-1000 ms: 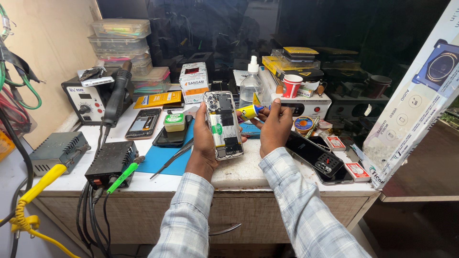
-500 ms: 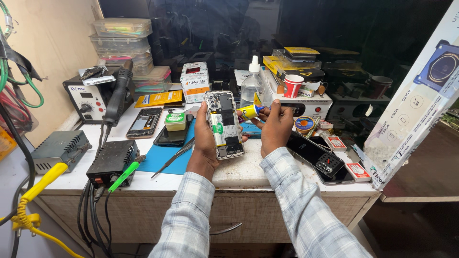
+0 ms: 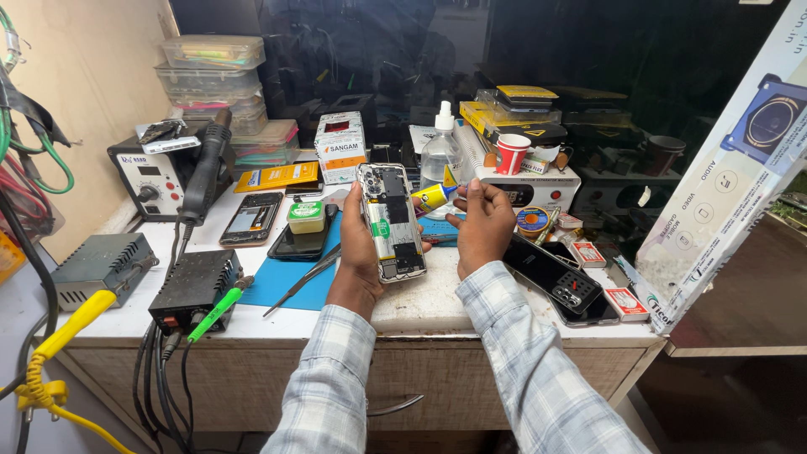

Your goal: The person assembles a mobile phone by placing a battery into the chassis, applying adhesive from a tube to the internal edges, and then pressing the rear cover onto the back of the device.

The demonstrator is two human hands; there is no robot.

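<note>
An opened phone (image 3: 391,220) with its back off shows its circuit parts and stands tilted above the blue mat (image 3: 294,282). My left hand (image 3: 357,252) grips its left edge from behind. My right hand (image 3: 482,225) is just right of the phone and pinches a small yellow glue tube (image 3: 432,198) whose tip points toward the phone's upper right edge. Both sleeves are checked grey and white.
A clear bottle (image 3: 440,157), a red cup (image 3: 510,155), a white box (image 3: 341,146) and stacked plastic cases (image 3: 214,80) stand behind. A dark phone (image 3: 251,218), a green-lidded jar (image 3: 306,217), tweezers (image 3: 303,279), a black back cover (image 3: 551,275), two power units (image 3: 195,287) and a hot-air station (image 3: 160,172) lie around.
</note>
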